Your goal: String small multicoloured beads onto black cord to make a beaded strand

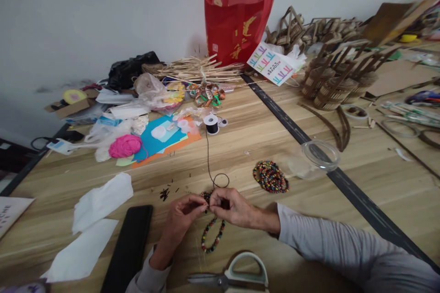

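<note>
My left hand (182, 215) and my right hand (235, 208) meet at the middle, thumb and forefinger of each pinched together at the top of a beaded bracelet (208, 250). Its loop of multicoloured beads hangs toward me below the fingertips. The thin cord between the fingers is too small to make out clearly. More dark beads (206, 195) lie just behind the fingertips. From a spool (211, 124) a black cord (208, 155) runs down to the hands and curls there. To the right rests a pile of finished-looking bead bracelets (271, 177).
Scissors (228, 277) lie near the front edge. A black phone-like slab (129, 247) and white paper sheets (103, 201) are at left. Short dark bits (164, 193), pink yarn (125, 146), a red bag (237, 23), small woven baskets (333, 91) and a clear tape roll (320, 154) surround the workspace.
</note>
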Tool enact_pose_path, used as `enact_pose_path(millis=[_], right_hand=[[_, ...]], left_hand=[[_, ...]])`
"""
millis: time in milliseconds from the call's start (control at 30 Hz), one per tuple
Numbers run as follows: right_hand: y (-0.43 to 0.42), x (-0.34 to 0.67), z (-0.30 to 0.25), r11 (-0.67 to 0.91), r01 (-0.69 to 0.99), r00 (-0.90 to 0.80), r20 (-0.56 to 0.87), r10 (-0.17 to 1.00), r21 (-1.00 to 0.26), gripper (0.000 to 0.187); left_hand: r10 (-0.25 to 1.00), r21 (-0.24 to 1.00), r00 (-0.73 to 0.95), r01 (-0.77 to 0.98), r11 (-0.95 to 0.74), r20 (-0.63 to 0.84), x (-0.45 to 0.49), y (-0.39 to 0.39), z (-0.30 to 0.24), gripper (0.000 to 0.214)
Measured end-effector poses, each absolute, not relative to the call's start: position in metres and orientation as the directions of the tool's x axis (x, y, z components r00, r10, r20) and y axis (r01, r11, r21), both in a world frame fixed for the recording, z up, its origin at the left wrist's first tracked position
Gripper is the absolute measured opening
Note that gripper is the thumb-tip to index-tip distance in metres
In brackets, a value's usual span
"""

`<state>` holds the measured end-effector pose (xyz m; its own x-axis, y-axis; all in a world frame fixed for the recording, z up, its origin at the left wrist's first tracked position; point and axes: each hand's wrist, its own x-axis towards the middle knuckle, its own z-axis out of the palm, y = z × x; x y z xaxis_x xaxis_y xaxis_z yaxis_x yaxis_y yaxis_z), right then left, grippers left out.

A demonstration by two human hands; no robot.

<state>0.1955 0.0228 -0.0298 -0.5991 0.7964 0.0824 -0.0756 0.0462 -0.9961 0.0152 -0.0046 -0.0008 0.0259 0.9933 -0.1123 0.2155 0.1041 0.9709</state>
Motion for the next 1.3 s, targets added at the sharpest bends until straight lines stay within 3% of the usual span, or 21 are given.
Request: enact_pose_path(millis=[567,1300], right_hand=[[0.0232,0.1952,-0.0264,0.153,-0.028,-0.546,0.144,0.825,-0.988,0.013],[0.0233,0.1969,-0.0255,0.099,-0.063,-0.552,0.117,0.825,-0.993,0.021]], left_hand=[[0.995,0.971,0.023,0.222,0.086,-0.094,0.0157,-0.0062,-0.0041,0.003],[0.993,0.968,0.019,0.225,0.109,-0.117,0.0138,-0.0053,-0.0051,0.006]])
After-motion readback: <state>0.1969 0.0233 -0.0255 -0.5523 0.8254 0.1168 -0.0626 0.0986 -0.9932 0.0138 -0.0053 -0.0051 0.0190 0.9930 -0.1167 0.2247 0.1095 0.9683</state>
